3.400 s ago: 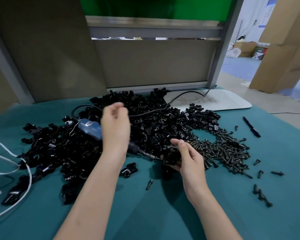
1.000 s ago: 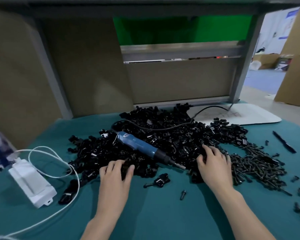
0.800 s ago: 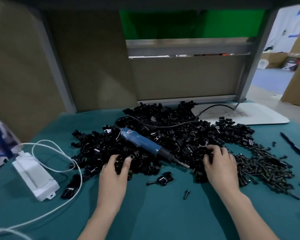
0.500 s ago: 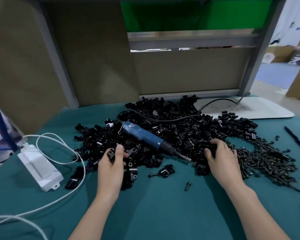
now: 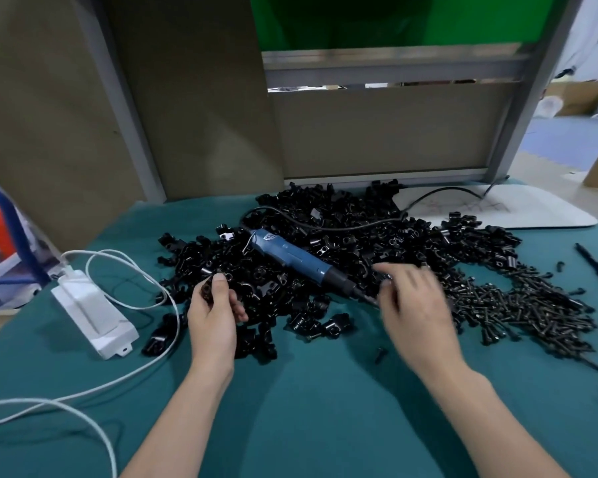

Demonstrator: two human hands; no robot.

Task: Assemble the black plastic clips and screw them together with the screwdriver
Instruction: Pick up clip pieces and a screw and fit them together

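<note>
While left hand (image 5: 214, 315) pinches a clip (image 5: 208, 288) | pile (image 5: 359, 236) glossy black | screwdriver (image 5: 290, 257) blue

A big heap of black clips (image 5: 359, 232) lies tumbled across the middle of the table (image 5: 308, 408), reaching its far edge. A blue screwdriver (image 5: 290, 257) with a black nose lies flat on the heap, its tip pointing toward the near right. Dark screws (image 5: 518, 305) are piled against the heap's right side. The left hand (image 5: 214, 315) pinches a single clip (image 5: 208, 288) at the heap's near-left side.
</note>
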